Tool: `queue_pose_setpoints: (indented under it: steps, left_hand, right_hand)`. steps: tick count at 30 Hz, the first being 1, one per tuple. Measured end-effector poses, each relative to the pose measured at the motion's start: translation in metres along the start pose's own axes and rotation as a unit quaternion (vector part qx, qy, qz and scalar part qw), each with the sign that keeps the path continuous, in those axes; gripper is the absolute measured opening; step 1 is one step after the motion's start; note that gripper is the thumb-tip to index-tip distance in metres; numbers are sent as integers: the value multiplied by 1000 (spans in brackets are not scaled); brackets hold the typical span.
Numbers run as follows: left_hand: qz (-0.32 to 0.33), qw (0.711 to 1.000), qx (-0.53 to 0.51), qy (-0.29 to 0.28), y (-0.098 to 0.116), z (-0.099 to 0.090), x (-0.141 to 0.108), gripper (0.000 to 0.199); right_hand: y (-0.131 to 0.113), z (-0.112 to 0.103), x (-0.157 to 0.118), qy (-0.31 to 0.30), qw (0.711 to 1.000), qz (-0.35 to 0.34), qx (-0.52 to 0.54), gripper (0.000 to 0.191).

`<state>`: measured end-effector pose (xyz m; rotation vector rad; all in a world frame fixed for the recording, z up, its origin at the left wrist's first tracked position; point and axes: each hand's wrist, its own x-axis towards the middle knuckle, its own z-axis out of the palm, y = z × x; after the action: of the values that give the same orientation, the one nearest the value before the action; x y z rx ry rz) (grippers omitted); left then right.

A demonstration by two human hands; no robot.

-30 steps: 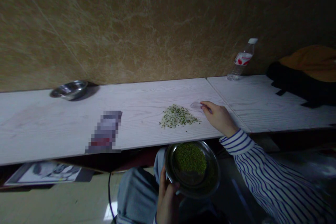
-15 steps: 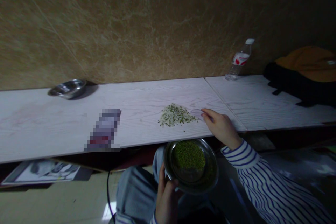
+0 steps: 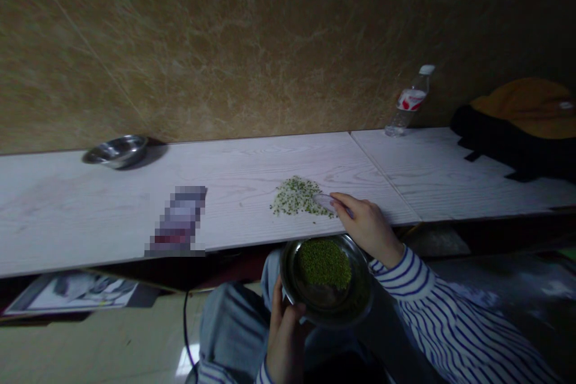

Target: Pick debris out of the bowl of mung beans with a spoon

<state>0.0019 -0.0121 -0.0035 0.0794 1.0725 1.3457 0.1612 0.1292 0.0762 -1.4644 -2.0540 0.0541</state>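
Pinching scoop @ grain pile: R fingers | L fingers clamping bowl | btl nr wall

White wood-grain shelf: metal bowl, bottle, green-white grains.

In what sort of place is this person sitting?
Probably an indoor room with a narrow counter, perhaps a workroom; its exact use is unclear. The clues are the white wood-grain counter, the marble-look wall and the pale, glossy floor.
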Motion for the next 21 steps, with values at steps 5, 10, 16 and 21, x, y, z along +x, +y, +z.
queue_pose_setpoints:
  steps: [5, 10, 16, 21]
  left_hand:
    - [0, 1000, 18, -7, 1, 1, -1, 82]
    - [6, 1000, 23, -2, 1, 1, -1, 80]
    - [2, 1000, 18, 4, -1, 2, 0, 81]
    - [6, 1000, 17, 6, -1, 3, -1, 80]
  right_hand:
    - [-5, -2, -4, -15, 1000, -15, 23, 28]
    - [-6, -9, -8, -19, 998, -26, 46, 26]
    - [14, -20, -14, 4, 999, 1, 40, 28]
    - [32, -27, -23, 16, 999, 25, 21, 28]
